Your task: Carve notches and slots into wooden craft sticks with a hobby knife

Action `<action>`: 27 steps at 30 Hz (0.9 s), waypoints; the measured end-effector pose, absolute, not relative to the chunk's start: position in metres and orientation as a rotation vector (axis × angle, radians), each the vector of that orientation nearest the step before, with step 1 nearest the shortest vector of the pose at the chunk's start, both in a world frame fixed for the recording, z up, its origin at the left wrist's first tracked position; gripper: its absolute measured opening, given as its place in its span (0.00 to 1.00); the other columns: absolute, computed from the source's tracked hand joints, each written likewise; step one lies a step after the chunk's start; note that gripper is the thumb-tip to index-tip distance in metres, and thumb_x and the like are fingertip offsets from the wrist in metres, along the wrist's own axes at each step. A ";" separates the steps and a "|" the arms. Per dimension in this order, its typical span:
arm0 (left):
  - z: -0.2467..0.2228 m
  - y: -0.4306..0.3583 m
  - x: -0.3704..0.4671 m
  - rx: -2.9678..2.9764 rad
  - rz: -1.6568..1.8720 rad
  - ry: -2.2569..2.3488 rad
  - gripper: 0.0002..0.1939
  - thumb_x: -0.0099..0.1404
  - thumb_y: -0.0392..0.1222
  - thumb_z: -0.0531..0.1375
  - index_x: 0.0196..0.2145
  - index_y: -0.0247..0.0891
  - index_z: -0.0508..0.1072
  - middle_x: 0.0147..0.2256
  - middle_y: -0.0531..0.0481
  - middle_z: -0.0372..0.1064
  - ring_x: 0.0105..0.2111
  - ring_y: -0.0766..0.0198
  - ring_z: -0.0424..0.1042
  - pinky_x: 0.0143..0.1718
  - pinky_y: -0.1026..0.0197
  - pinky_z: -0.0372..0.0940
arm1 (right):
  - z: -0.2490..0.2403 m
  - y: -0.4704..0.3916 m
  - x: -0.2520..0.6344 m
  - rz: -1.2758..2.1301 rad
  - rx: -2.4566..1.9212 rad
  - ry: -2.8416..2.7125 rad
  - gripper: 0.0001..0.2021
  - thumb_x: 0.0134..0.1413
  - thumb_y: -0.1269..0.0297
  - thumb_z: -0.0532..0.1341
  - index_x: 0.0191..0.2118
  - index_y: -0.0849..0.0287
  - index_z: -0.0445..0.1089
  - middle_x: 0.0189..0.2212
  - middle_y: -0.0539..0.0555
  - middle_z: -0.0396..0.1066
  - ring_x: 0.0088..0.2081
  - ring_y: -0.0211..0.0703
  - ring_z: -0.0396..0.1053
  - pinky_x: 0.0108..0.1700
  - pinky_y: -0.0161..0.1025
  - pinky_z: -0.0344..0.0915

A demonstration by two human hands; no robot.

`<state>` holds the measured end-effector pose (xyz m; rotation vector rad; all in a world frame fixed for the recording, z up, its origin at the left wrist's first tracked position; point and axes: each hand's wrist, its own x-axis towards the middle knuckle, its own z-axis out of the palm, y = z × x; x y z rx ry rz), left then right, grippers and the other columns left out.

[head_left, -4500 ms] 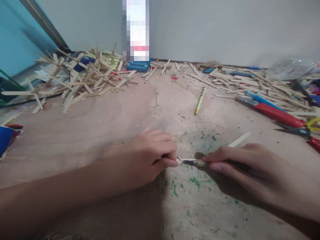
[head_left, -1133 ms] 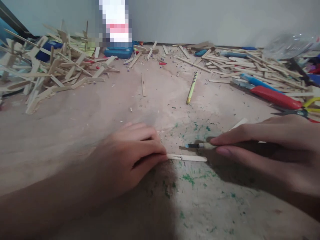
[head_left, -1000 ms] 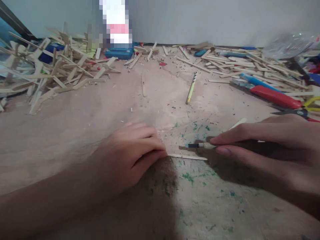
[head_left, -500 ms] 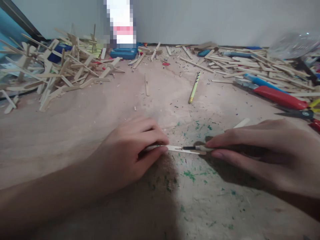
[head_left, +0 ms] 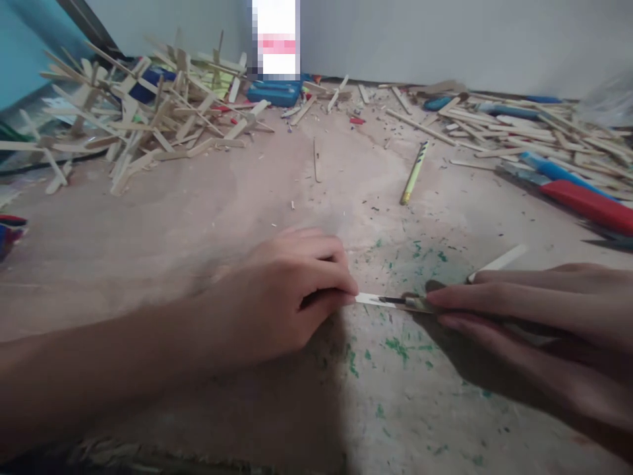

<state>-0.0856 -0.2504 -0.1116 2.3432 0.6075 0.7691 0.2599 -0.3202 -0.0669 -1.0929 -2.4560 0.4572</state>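
Observation:
My left hand [head_left: 301,290] is closed, with thumb and forefinger pinching the left part of a wooden craft stick [head_left: 364,299] low over the table. My right hand [head_left: 529,323] is closed round a slim tool with a pale handle [head_left: 416,303] and a thin dark shaft [head_left: 394,300]. The tool lies almost level along the stick, its tip pointing left at the stick's face. I cannot tell what kind of tip it has. Another craft stick [head_left: 499,262] lies just beyond my right fingers. Green flecks [head_left: 397,348] are scattered on the table around the stick.
A tangle of craft sticks [head_left: 148,119] stands at the back left, near a blue box [head_left: 274,94]. More sticks [head_left: 524,132] are heaped at the back right, beside blue and red-handled tools [head_left: 588,201]. A yellow striped pencil [head_left: 414,173] and a single stick [head_left: 316,159] lie mid-table.
The view has swung left, so everything sits further right in the picture. Both hands keep their grips, and the tool's tip stays at the stick.

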 end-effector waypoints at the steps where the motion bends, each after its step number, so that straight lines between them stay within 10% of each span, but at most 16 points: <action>1: -0.110 -0.251 -0.085 2.328 0.761 0.617 0.14 0.85 0.27 0.65 0.44 0.39 0.89 0.43 0.54 0.86 0.42 0.65 0.82 0.45 0.60 0.69 | -0.068 -0.320 0.261 0.432 -1.080 -2.460 0.11 0.93 0.61 0.65 0.65 0.39 0.84 0.43 0.45 0.93 0.31 0.39 0.87 0.27 0.40 0.72; 9: -0.098 -0.249 -0.082 2.301 0.687 0.664 0.13 0.83 0.23 0.70 0.41 0.37 0.89 0.40 0.55 0.86 0.40 0.67 0.82 0.45 0.63 0.70 | -0.080 -0.314 0.262 0.302 -0.995 -2.511 0.12 0.97 0.58 0.58 0.64 0.39 0.80 0.41 0.46 0.92 0.30 0.41 0.85 0.27 0.43 0.71; 20: -0.119 -0.249 -0.084 2.248 0.768 0.631 0.12 0.84 0.32 0.67 0.42 0.44 0.86 0.41 0.54 0.85 0.41 0.62 0.82 0.47 0.56 0.70 | -0.076 -0.337 0.268 0.359 -1.253 -2.467 0.21 0.79 0.36 0.76 0.60 0.44 0.93 0.38 0.56 0.89 0.36 0.51 0.85 0.36 0.43 0.80; 27: -0.113 -0.248 -0.083 2.253 0.678 0.693 0.14 0.83 0.31 0.66 0.40 0.46 0.85 0.41 0.54 0.87 0.40 0.59 0.84 0.48 0.53 0.74 | -0.075 -0.332 0.255 0.532 -1.199 -2.366 0.09 0.88 0.55 0.72 0.60 0.46 0.91 0.35 0.50 0.91 0.27 0.40 0.84 0.29 0.36 0.74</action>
